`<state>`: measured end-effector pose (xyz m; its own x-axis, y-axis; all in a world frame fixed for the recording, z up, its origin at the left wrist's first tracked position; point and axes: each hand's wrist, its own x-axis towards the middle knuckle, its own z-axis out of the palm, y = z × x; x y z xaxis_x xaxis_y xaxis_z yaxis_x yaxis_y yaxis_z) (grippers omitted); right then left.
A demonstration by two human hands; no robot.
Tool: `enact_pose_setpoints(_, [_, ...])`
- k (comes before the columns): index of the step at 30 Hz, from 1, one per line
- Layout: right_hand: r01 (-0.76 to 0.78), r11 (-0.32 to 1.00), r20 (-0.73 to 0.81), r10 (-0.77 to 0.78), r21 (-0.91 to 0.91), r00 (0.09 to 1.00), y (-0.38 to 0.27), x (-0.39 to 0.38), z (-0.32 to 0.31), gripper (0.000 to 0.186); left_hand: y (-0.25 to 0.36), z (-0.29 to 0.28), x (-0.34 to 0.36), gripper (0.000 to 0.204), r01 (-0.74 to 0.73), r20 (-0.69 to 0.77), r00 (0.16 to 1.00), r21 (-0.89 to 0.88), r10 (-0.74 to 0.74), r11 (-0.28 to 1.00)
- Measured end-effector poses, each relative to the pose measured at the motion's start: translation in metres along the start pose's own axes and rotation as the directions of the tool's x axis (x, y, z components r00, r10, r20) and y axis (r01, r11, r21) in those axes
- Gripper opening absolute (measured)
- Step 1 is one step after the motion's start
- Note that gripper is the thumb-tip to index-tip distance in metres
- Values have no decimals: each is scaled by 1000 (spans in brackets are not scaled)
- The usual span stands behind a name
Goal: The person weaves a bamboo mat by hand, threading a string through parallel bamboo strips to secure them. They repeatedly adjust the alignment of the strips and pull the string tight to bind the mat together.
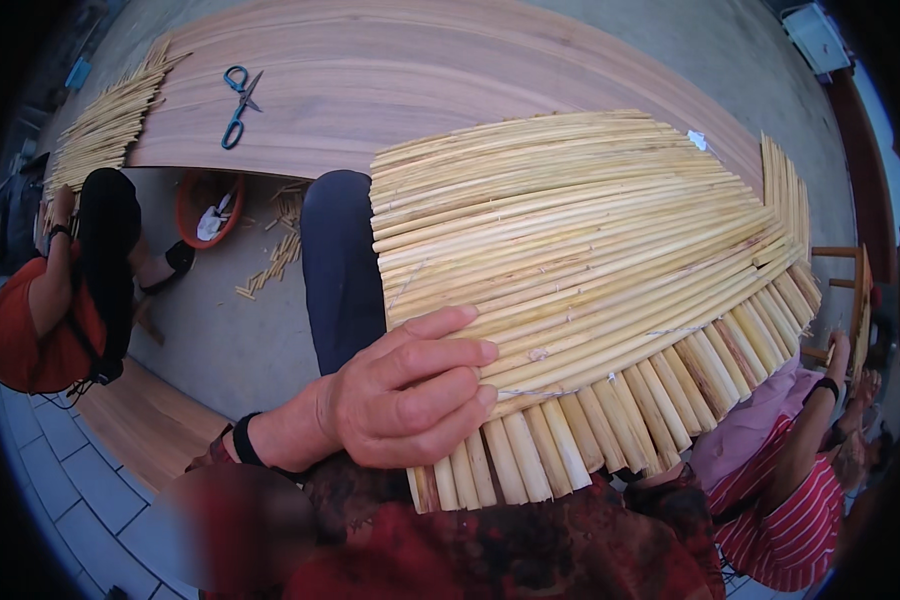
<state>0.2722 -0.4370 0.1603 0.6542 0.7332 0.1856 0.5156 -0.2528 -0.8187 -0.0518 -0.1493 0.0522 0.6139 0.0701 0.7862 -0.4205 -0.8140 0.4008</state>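
Observation:
My left hand [410, 390] grips the lower left corner of a mat of pale, straw-coloured stalks [570, 220]. Its fingers lie curled over the top face, and the thumb is hidden. Long stalks run side by side across the mat, with bits of thin thread or wire among them. A fringe of short, thicker stalks [620, 420] stands out at an angle along the near edge. The mat slopes over my lap, its far part over the table [370, 70]. My right hand does not show; part of a dark red sleeve appears below the mat's right end.
Scissors with teal handles [242, 104] lie spread on the table. Another stalk mat [110, 115] lies at the far left beside a seated person in orange [40, 330]. An orange basin [183, 215] and loose stalk pieces [285, 245] are on the floor. A person in stripes [780, 500] is close on the right.

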Motion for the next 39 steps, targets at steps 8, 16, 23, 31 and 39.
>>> enact_pose_setpoints(8, [-15,999,-19,16,36,1000,21,18,17,54,-1,-1,-4,18,-5,-7,1000,-3,5,1000])
enact_pose_setpoints(16, [-8,994,13,7,113,1000,27,20,37,55,-3,1,-5,20,-23,15,1000,41,23,999])
enact_pose_setpoints(23, [-15,987,50,7,157,999,3,16,57,56,-6,-10,6,21,49,32,998,12,-49,999])
enact_pose_setpoints(31, [2,971,253,-65,241,965,-11,-15,127,58,-7,-11,11,23,18,51,998,31,-20,999])
enact_pose_setpoints(39, [34,963,439,-154,268,885,-9,-38,181,59,-11,-17,18,21,17,62,998,18,-18,1000])
